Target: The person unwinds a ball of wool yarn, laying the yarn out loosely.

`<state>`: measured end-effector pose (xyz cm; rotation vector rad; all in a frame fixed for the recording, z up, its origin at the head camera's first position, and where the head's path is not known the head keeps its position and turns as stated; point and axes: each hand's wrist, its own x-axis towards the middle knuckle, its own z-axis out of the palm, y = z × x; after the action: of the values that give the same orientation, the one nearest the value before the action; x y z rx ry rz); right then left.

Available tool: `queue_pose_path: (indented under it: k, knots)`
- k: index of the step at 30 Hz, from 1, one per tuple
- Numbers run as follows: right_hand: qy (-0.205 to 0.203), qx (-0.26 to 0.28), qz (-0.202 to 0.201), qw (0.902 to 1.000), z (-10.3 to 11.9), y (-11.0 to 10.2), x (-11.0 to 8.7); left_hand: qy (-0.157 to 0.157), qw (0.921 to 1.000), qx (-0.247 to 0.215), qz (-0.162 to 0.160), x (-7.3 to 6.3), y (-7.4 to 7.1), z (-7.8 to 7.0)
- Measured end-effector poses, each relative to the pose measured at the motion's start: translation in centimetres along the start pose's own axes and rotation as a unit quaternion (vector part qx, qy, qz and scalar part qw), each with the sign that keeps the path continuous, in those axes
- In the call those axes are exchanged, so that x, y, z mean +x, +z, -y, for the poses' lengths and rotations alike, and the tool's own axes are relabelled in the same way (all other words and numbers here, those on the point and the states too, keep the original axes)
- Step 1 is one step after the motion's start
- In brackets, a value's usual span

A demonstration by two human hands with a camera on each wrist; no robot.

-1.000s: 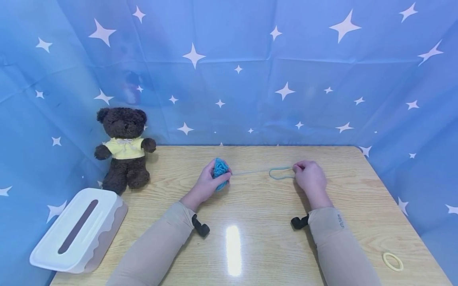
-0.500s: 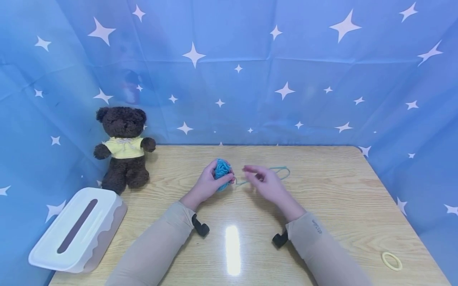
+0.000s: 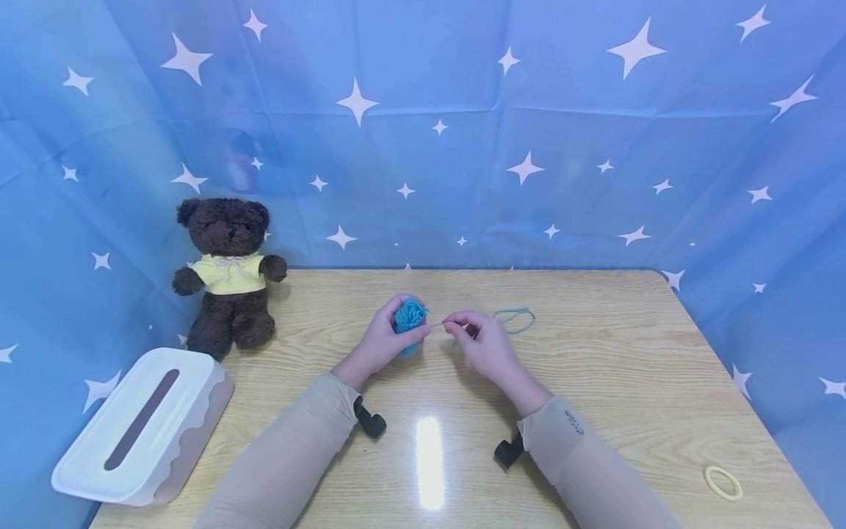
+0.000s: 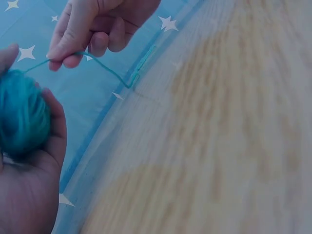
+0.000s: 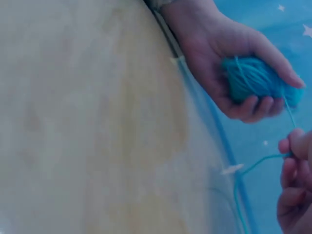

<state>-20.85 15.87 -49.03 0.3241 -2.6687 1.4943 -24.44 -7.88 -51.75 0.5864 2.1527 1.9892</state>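
A ball of blue-green yarn [image 3: 410, 314] is gripped in my left hand [image 3: 383, 339], with the fingers curled round it and the thumb along its near side. Just to its right, my right hand [image 3: 485, 344] pinches the yarn strand between thumb and forefinger. In the left wrist view, a short stretch of strand runs from the ball [image 4: 23, 109] to those fingertips, and a loose tail [image 4: 109, 68] hangs beyond them. The right wrist view has the ball [image 5: 256, 80] in the left palm. Past my right hand, a loop of yarn [image 3: 518, 318] lies on the table.
A brown teddy bear [image 3: 228, 275] in a yellow top sits at the table's back left. In front of it stands a white tissue box [image 3: 142, 426] with a slot. A pale yellow ring [image 3: 723, 483] lies at the right of the wooden table [image 3: 648, 353]. Starry blue cloth hangs behind.
My right hand has moved left from the end of the drawn-out strand to close by the ball, and now pinches the strand there. The left hand has turned the ball a little.
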Motion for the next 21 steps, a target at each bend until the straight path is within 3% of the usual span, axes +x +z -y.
queue_pose_path:
  k: [7, 14, 21]
  knots:
    - [-0.010, -0.011, -0.041, 0.9991, -0.4, -1.6, 0.5, -0.004, 0.9979, -0.062, 0.020, -0.2, 0.0, -0.4]
    - [0.003, -0.021, -0.070, 0.9973, -0.9, -2.9, 1.0, 0.001, 0.9994, -0.035, 0.006, -0.3, 0.1, -0.5]
    - [0.026, -0.045, -0.098, 0.9938, -1.9, -4.7, 1.5, 0.008, 0.9909, -0.129, 0.037, -0.3, 0.1, -0.5]
